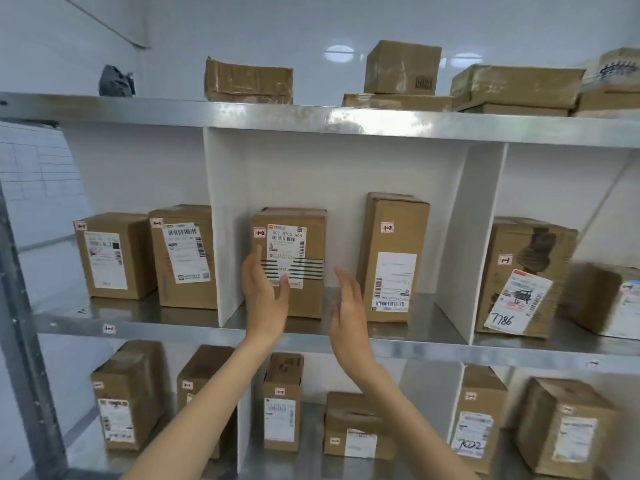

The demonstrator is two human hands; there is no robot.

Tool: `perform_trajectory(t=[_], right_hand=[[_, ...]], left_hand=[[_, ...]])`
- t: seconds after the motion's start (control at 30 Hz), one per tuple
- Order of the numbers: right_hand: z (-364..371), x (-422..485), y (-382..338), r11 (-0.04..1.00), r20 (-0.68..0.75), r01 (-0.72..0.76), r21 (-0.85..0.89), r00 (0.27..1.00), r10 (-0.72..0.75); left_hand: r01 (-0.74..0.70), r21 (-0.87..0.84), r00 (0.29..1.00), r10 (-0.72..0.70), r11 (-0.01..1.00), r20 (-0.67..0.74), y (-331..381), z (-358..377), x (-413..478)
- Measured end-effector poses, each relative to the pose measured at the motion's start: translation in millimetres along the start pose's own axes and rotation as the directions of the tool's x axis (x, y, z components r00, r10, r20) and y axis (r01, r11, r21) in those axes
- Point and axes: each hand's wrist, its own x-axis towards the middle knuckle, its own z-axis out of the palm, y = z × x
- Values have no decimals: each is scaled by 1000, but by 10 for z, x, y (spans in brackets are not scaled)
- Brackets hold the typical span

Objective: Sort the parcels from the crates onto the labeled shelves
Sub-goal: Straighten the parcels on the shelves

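A brown cardboard parcel (298, 237) with a white shipping label and a small "1-2" tag stands upright in the middle compartment of the middle shelf (415, 327). My left hand (265, 299) is open just in front of its lower left corner, fingers apart, thumb near the label. To the parcel's right my right hand (348, 306) is open too, held edge-on and holding nothing. A taller parcel (393, 258), also tagged "1-2", stands to the right in the same compartment.
White dividers (221, 220) (474, 237) split the metal shelves. Two parcels (114, 254) (185, 256) tagged "1-1" stand in the left compartment, and a parcel marked 7786 (519, 282) is at the right. More boxes fill the top shelf (401, 69) and bottom shelf (282, 403).
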Motion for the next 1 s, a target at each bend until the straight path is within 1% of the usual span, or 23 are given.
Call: perform_trajectory(t=[0.07,0.13,0.23,0.3,0.4,0.47,0.6,0.7,0.77,0.87,0.93,1.0], right_hand=[[84,71,61,999,87,-33,38,996,30],[212,155,138,994,160,-69,85,986,55],[385,259,223,970,226,-183,158,963,145],[472,301,262,959,239,-231,167,953,188],[552,323,311,961,229,-244,129,950,210],[546,350,346,955,221,-257,148,950,221],[485,365,372,947,268,-286,148,933,240],[437,346,356,943,255,-300,146,932,257],[365,317,328,948,227,-287,137,941,252],[169,241,269,965,180,-231,125,962,206],[3,166,239,965,156,-214,154,969,190],[-192,105,245,958,120,-219,183,973,199]], left_hand=[[108,106,993,-112,988,27,-171,19,93],[208,163,974,-220,964,55,-300,61,150],[316,105,938,-327,943,111,-413,167,153],[351,83,926,-359,933,120,-459,237,137],[346,97,930,-355,933,95,-480,322,106],[362,85,924,-369,928,97,-467,365,95],[364,72,925,-369,929,89,-449,402,98],[353,67,934,-356,933,40,-457,393,87],[291,75,957,-289,954,-29,-431,377,73],[144,22,985,-141,989,-101,-233,389,65],[63,-23,993,-65,998,-102,-18,450,34],[31,-85,997,-37,996,-66,219,554,-54]])
